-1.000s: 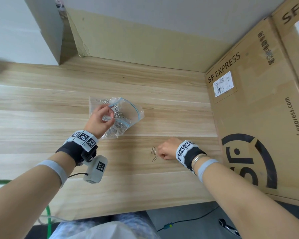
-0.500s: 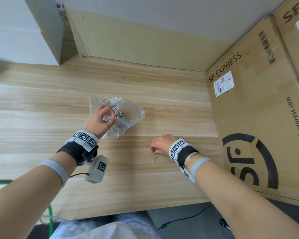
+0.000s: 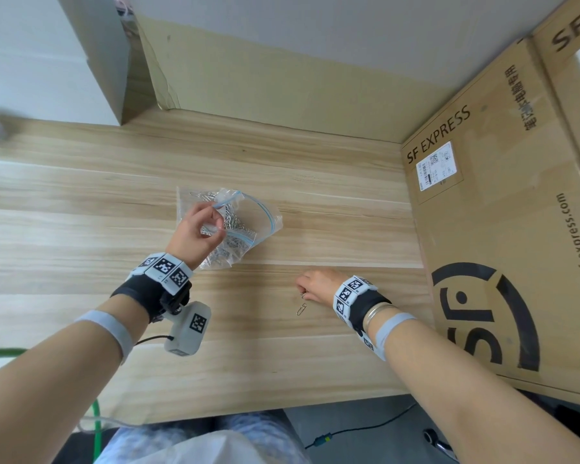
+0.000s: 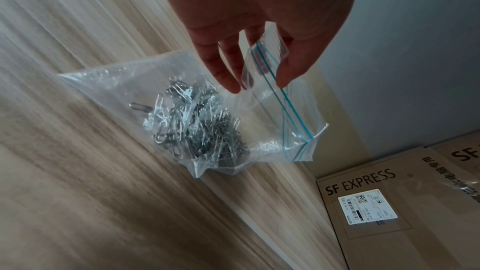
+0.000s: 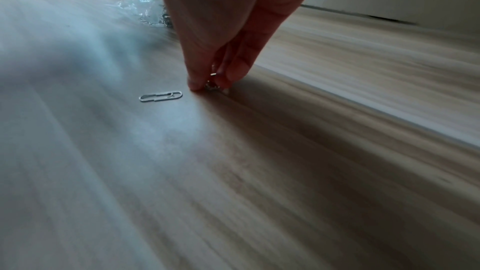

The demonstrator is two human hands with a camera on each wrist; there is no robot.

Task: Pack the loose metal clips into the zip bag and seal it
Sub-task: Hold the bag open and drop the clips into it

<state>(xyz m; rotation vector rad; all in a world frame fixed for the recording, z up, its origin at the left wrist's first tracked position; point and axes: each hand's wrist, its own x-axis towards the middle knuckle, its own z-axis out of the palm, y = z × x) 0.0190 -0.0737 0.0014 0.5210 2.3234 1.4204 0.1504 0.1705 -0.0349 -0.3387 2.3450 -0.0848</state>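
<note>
**Clip packing: bag held open, one clip pinched, one clip loose**

Landmark: zip bag [image 3: 235,226], lying on the wooden table [image 3: 81,202], mouth gaping, blue seal line unjoined.

- Left hand [image 3: 195,234]: you are pinching the bag's near lip between thumb and fingers [image 4: 226,69], lifting that edge clear of the table; the remaining fingers are hanging loosely downward.
- Clips in bag [image 4: 192,122]: a dense silver heap is sitting in the bag's closed end, away from the raised mouth.
- Right hand [image 3: 315,284]: you are working near the bag, on its mouth side and closer to your body, fingertips pressed down onto the table. Thumb and fingers are drawn narrow, nipping a metal clip [image 5: 213,84]; only a glint of it is showing between them.
- Loose clip [image 3: 301,309]: lying flat on the table, just beside the right fingertips, on the side away from the bag, touching neither hand.
- SF Express carton [image 3: 503,209]: standing well apart from the bag, beyond the right hand, against the table's edge
</note>
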